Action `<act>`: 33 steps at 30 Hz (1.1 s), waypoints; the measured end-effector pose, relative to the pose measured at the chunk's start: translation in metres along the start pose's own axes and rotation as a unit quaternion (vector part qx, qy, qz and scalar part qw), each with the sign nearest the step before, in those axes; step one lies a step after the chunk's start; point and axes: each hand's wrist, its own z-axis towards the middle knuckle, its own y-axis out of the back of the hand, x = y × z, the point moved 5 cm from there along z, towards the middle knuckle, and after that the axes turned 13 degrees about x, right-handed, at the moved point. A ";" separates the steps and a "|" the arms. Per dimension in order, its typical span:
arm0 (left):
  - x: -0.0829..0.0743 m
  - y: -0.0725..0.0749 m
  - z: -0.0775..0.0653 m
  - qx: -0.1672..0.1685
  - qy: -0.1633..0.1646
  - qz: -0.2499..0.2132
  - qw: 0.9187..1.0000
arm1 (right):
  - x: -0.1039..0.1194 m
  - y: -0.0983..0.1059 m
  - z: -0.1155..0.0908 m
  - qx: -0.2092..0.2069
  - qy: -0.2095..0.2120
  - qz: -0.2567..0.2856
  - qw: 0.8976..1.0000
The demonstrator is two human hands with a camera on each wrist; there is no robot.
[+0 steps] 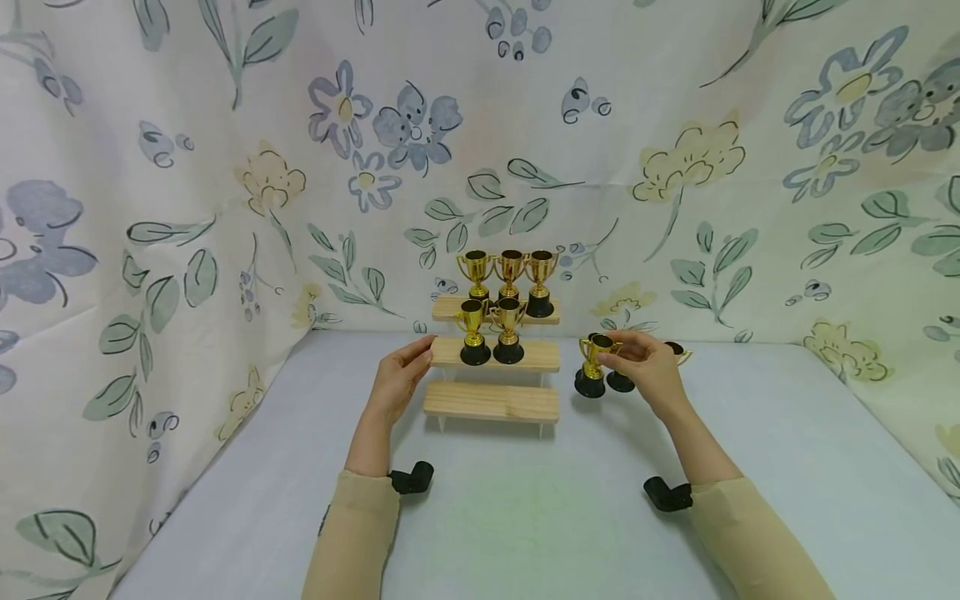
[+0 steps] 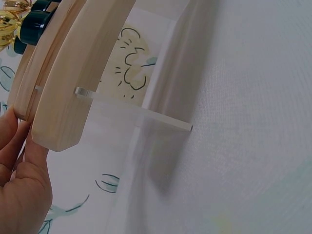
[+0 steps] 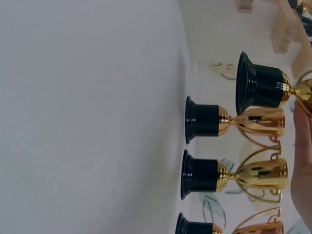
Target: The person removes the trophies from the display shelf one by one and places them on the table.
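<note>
My right hand (image 1: 648, 372) pinches a small gold trophy cup (image 1: 592, 367) with a black base. In the right wrist view that trophy's base (image 3: 263, 83) hangs away from the table surface, tilted little in the head view. My left hand (image 1: 400, 382) holds the left end of the middle step of a three-step wooden display stand (image 1: 491, 403). The left wrist view shows thumb and fingers at the end of that board (image 2: 29, 105). Three trophies (image 1: 508, 279) stand on the top step, two trophies (image 1: 508, 333) on the middle one.
Three more trophies (image 3: 202, 175) stand in a row on the table beside my right hand, partly hidden by it in the head view. Clear legs (image 2: 146, 114) carry the stand's steps. A floral cloth (image 1: 525, 150) hangs behind the white table (image 1: 750, 417).
</note>
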 end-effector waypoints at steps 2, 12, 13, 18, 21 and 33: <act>0.000 0.000 0.000 -0.001 0.001 -0.001 1.000 | -0.003 0.000 0.000 0.005 -0.012 -0.001 1.000; 0.002 0.002 0.003 -0.005 0.003 -0.010 1.000 | -0.012 0.000 0.000 0.024 -0.045 -0.046 0.998; 0.002 0.002 0.003 -0.005 0.004 -0.009 1.000 | -0.013 0.000 0.000 0.025 -0.045 -0.047 0.998; 0.003 0.002 0.003 -0.005 0.003 -0.010 1.000 | -0.014 -0.001 -0.001 0.035 -0.051 -0.059 0.996; 0.003 0.002 0.002 -0.003 0.000 -0.010 1.000 | -0.014 -0.001 -0.002 0.040 -0.058 -0.066 0.995; 0.002 0.002 0.002 -0.004 -0.003 -0.007 1.000 | -0.016 -0.003 -0.003 0.059 -0.062 -0.066 0.994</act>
